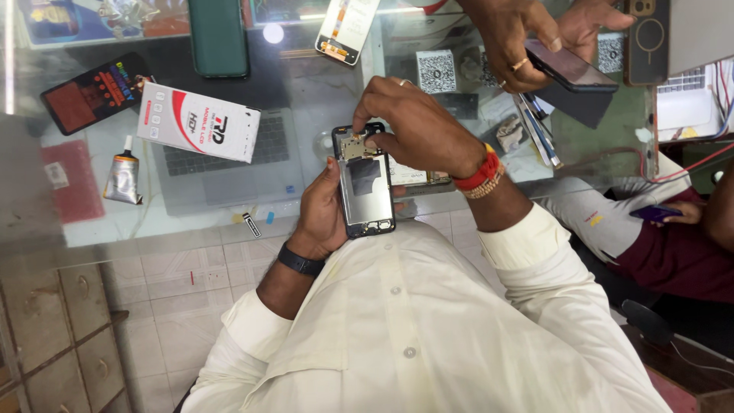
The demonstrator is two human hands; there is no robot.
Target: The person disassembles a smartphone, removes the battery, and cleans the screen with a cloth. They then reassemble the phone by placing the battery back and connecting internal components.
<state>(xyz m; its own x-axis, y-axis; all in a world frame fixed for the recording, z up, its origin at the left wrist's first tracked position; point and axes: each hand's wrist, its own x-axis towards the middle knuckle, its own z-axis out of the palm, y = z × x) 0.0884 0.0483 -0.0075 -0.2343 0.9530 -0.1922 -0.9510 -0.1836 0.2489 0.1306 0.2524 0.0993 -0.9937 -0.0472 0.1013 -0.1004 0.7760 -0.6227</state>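
The opened phone (365, 183) sits up off the glass tabletop (306, 76), back cover off and its insides facing the camera, cradled in the left hand (321, 214), whose fingers wrap its left edge with the fingertips just showing past the right side. The right hand (417, 126) comes in from above, fingers pinched together on a small part at the phone's top end near the camera corner; whether they grip a tool I cannot tell. This looks light, thin and stiff, but fragile: bare boards and a flex ribbon exposed, so the frame edges are the safe hold, not the middle. A white parts box (199, 122) lies to the left, with a glue tube (122, 176) nearby, while another person's hands (535, 30) handle a dark phone (569, 67) across the top.
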